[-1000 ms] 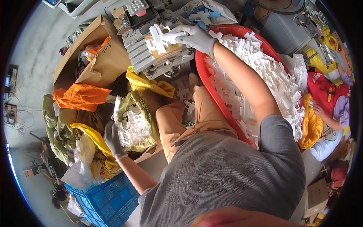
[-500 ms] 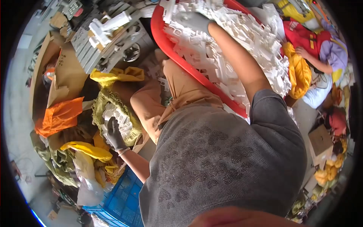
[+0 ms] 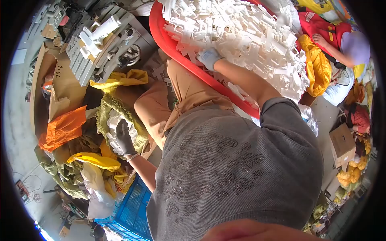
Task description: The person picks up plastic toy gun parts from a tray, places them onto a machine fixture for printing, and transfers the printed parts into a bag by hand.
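Inside the red tub (image 3: 189,63), white parts (image 3: 245,44) beneath right fingers (image 3: 204,56), grip unclear, left fingers (image 3: 120,126) extended.

Right hand (image 3: 210,58) has gone from machine (image 3: 76,64) to red tub (image 3: 158,30)

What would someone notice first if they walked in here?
Probably the big red tub at the top, heaped with white pieces, where the person's gloved right hand is. Then perhaps the bright orange cloth at the left, and the gloved left hand at the greenish sack beside the legs.
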### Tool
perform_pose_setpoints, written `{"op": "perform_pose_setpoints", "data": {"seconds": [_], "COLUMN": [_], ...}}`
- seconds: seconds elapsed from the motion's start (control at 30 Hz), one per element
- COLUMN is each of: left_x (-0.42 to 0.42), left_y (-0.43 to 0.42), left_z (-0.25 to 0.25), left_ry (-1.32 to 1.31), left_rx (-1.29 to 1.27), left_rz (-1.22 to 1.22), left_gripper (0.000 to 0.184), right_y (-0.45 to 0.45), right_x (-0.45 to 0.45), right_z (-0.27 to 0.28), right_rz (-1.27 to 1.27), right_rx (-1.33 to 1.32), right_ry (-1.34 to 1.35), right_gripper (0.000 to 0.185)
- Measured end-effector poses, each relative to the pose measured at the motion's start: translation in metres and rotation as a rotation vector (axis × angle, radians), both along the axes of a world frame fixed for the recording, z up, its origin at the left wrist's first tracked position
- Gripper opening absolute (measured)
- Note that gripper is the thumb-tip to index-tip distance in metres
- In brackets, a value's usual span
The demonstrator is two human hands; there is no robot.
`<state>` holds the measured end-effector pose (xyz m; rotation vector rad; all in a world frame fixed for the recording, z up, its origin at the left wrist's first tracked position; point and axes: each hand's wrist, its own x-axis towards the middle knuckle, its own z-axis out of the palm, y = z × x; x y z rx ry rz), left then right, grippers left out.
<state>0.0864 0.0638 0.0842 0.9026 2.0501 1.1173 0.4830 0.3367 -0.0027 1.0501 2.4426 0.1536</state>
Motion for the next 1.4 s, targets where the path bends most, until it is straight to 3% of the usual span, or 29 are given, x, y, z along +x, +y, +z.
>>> {"op": "perform_pose_setpoints", "data": {"seconds": [0.1,0.17,0.23,0.27,0.37,0.5,0.57,0.77,0.83,0.9,0.97,1.03,1.13,1.3,1.37,1.4], "left_x": [-0.003,0.000,0.000,-0.001,-0.002,0.006,0.007,0.011,0.014,0.016,0.014,0.021,0.001,-0.003,0.010,0.019], "left_y": [-0.007,-0.010,-0.011,-0.011,-0.007,-0.006,-0.005,0.002,0.006,0.010,0.012,0.019,0.035,0.107,0.135,0.146], "left_z": [-0.001,-0.002,-0.002,-0.004,-0.006,0.002,0.002,0.008,0.011,0.018,0.022,0.042,0.049,0.125,0.162,0.180], "left_ry": [-0.002,-0.029,-0.053,-0.039,-0.027,0.000,0.029,0.006,-0.033,0.003,-0.010,0.090,0.319,0.718,0.734,0.674], "left_rx": [0.008,-0.004,-0.018,-0.021,-0.011,-0.022,-0.049,-0.083,-0.054,-0.051,-0.028,-0.075,0.064,0.426,0.462,0.413], "left_rz": [0.012,0.036,0.042,0.034,0.026,0.032,0.024,0.033,0.050,0.021,0.042,0.066,0.000,-0.105,-0.088,-0.083], "left_gripper": [0.035,0.033,0.030,0.032,0.033,0.031,0.030,0.033,0.033,0.033,0.030,0.029,0.024,0.022,0.020,0.023], "right_y": [0.019,0.032,0.054,0.071,0.090,0.074,0.045,0.016,0.021,0.036,0.041,0.033,0.031,0.034,0.034,0.033], "right_x": [0.013,0.020,0.023,0.028,0.029,0.021,0.015,0.014,0.017,0.019,0.027,0.030,0.054,0.071,0.072,0.071], "right_z": [0.032,0.045,0.051,0.033,0.051,0.047,0.034,-0.007,-0.024,-0.046,-0.034,0.029,0.057,0.122,0.143,0.150], "right_rz": [-0.069,-0.239,-0.183,-0.138,-0.251,-0.253,-0.140,-0.411,-0.383,-0.496,-0.513,-0.602,-0.473,-0.368,-0.260,-0.348], "right_rx": [-0.070,0.059,0.013,0.202,0.420,0.193,0.124,0.114,0.130,0.112,0.130,0.029,0.145,0.183,0.302,0.186], "right_ry": [0.179,0.317,0.349,0.359,0.698,0.616,0.375,0.417,0.463,0.609,0.703,0.698,0.832,0.899,1.089,1.222], "right_gripper": [0.038,0.054,0.062,0.060,0.055,0.051,0.048,0.043,0.041,0.042,0.037,0.032,0.027,0.029,0.033,0.036]}}
